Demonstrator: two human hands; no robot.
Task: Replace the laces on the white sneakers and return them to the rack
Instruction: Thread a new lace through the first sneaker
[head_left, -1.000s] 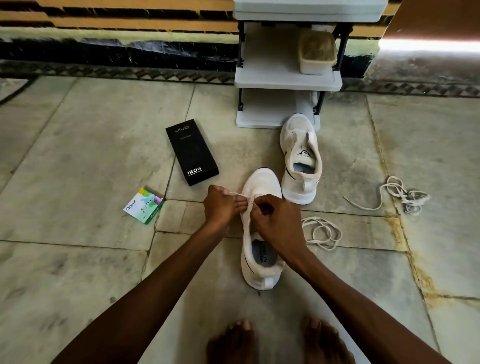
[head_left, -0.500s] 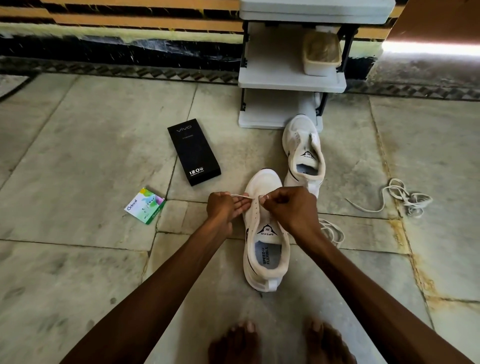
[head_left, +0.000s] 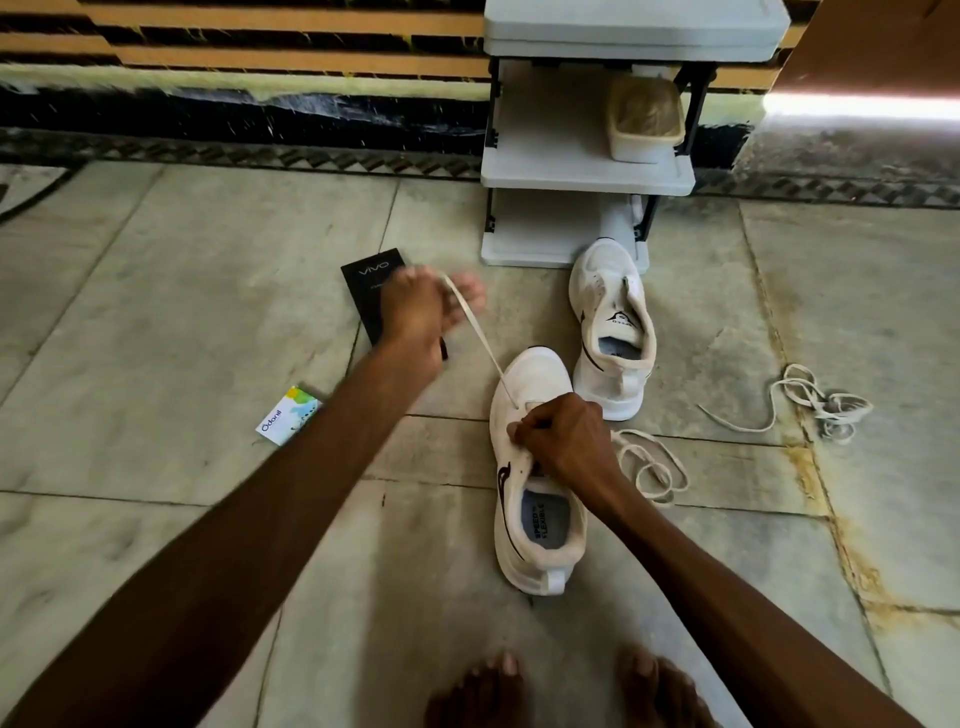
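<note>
A white sneaker lies on the floor in front of me, toe pointing away. My right hand grips its eyelet area, fingers curled. A flat white lace runs taut from the shoe's front up and left to my left hand, which holds its end above a black box. The lace's loose tail coils on the floor right of the shoe. The second white sneaker stands farther back, unlaced, in front of the grey shoe rack.
A black phone box lies partly under my left hand. A small colourful packet sits left on the tiles. Another white lace lies bundled at the right. A beige box stands on the rack shelf. My bare feet are at the bottom.
My left hand has pulled away from the shoe, up and to the left, drawing the lace out taut. My right hand stays on the shoe's eyelets.
</note>
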